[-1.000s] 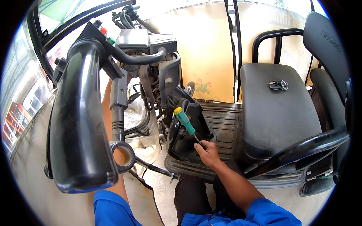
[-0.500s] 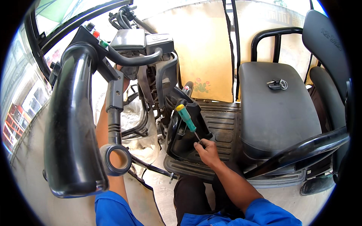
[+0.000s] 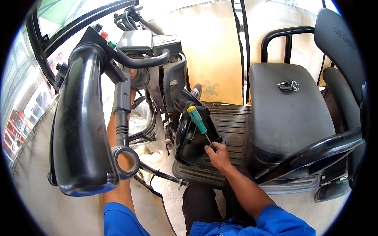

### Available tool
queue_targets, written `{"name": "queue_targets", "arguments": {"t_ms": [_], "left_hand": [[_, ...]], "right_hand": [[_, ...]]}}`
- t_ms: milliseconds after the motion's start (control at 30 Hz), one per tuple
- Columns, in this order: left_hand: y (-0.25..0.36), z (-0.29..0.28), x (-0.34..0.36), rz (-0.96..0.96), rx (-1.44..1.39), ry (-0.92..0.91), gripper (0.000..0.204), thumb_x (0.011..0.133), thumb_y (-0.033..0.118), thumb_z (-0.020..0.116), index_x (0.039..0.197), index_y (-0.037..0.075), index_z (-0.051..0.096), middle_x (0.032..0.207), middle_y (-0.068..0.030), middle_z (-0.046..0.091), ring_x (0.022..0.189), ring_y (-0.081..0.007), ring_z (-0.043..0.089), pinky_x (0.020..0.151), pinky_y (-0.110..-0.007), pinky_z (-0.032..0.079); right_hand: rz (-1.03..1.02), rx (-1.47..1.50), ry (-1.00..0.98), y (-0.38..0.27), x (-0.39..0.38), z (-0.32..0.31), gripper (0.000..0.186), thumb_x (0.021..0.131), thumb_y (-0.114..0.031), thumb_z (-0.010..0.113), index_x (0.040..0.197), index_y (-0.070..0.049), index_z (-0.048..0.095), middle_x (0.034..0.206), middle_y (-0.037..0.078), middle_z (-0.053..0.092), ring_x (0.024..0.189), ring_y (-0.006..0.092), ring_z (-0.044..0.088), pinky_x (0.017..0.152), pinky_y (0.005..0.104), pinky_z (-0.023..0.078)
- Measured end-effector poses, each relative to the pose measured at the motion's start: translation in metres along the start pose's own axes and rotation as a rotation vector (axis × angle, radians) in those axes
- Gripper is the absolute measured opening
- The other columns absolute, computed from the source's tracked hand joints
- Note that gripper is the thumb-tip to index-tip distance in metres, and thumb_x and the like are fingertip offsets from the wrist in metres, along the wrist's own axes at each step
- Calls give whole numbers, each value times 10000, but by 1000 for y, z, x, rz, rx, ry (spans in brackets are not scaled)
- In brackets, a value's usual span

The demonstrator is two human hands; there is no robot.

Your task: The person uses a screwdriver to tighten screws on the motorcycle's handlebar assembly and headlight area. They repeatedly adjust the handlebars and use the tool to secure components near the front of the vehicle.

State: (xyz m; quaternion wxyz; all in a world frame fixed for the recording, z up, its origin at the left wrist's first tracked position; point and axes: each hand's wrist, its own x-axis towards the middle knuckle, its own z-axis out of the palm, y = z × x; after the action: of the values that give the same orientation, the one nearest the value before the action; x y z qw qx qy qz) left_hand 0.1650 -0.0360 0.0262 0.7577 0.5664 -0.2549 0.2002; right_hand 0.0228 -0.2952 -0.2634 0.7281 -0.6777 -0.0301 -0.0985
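Note:
My right hand is closed around the metal shaft of a screwdriver. Its green handle with a yellow end points up and away from me, in front of the black column and over the footboard. My left forearm reaches up behind the black handlebar grip. Only a bit of my left hand shows, beside a dark rounded part under the handlebar; most of its fingers are hidden. A black tube with a ring end hangs from the handlebar in front of that forearm.
Keys lie on the dark grey seat at the right. A curved black armrest bar crosses near the seat's front. The ribbed black footboard lies between seat and column. Clear plastic sheeting hangs below the handlebar.
The handlebar grip and its ring-ended tube have swung slightly to the right, and my left forearm has shifted right with them. My right hand and the screwdriver have barely moved.

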Motion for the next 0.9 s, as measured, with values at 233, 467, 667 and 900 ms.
{"name": "queue_targets", "arguments": {"t_ms": [233,467,667,900], "left_hand": [[9,25,-13,-13,41,-1,294,805,34,753,1086,47,666,1032,-44,685,980,-172,636,990,-329,466],[12,35,-19,23,109,-36,294,835,73,763,1111,73,662,1067,-25,668,1029,-156,615,989,-330,454],[15,30,-6,-5,82,-20,302,848,96,773,1127,92,659,1090,-11,658,1062,-145,600,984,-331,446],[-9,19,16,-71,-8,-13,292,844,94,763,1119,78,664,1077,-20,669,1052,-154,611,994,-337,452]], "right_hand": [[-36,-28,7,1,1,0,296,927,-177,685,716,2,579,570,-25,453,561,52,388,490,315,326],[-31,-40,12,-1,1,-1,294,923,-175,683,716,9,583,563,-23,451,562,54,389,490,317,323],[-29,-29,1,-5,-1,0,298,928,-182,682,719,5,582,563,-22,452,564,56,389,490,322,321],[-27,-50,14,2,-2,-8,312,942,-199,678,724,-1,577,573,-12,448,569,66,383,496,341,318]]}}
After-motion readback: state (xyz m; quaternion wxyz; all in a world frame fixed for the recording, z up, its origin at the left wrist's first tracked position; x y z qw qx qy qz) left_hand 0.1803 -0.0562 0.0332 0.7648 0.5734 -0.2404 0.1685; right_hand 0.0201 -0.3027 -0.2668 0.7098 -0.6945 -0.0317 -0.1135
